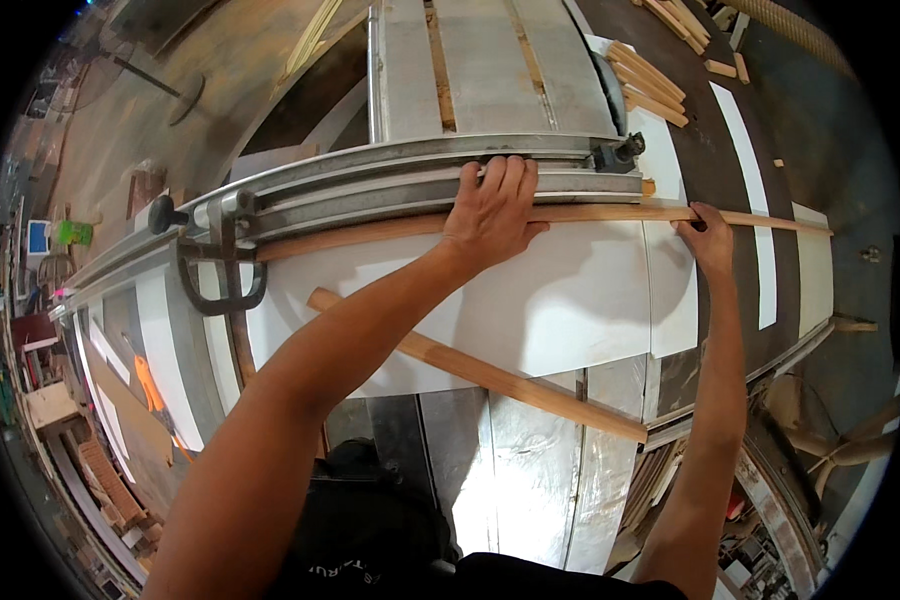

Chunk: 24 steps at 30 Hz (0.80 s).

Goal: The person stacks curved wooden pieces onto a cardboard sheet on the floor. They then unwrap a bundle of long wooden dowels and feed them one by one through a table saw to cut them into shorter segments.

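A long wooden strip lies along the near side of a metal fence, crossing the saw table from left to right. My left hand is closed over the fence, its fingertips hooked on the rail and its thumb by the strip. Farther right, my right hand pinches the same strip between thumb and fingers, near its right end. A second wooden strip lies slantwise on the white sheet, partly behind my left forearm. What sits directly under my left palm is hidden.
A grey D-shaped handle stands at the fence's left end; a black stop block sits at its right end. Short wooden pieces are piled at the far right. An orange-handled tool lies at the left.
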Available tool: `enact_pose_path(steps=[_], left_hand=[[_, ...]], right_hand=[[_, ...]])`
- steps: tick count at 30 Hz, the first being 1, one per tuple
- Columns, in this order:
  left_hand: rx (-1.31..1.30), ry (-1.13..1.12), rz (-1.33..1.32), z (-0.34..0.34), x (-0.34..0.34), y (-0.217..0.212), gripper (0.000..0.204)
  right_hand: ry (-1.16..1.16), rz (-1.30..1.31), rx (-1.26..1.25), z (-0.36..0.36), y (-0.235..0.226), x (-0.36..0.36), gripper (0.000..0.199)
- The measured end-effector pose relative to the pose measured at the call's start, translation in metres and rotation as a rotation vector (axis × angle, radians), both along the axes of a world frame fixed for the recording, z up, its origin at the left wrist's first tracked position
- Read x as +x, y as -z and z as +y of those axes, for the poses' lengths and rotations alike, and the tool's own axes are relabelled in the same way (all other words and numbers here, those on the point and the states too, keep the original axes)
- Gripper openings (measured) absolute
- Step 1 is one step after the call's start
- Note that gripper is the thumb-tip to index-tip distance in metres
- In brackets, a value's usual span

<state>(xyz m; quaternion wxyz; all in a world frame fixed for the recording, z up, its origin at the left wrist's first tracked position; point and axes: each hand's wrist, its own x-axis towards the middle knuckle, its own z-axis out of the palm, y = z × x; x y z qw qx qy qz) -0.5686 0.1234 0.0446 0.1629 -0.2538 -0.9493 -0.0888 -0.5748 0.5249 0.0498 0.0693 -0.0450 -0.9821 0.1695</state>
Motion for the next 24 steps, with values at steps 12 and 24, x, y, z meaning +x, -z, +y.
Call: enact_pose_path(steps=[12, 24], left_hand=[[0.023, 0.023, 0.02, -0.001, 0.001, -0.005, 0.083], [0.034, 0.001, -0.04, 0.002, 0.001, -0.011, 0.085]], right_hand=[[-0.125, 0.017, 0.13, 0.062, -0.006, -0.003, 0.038], [-0.118, 0.085, 0.169, 0.059, 0.001, -0.006, 0.036]])
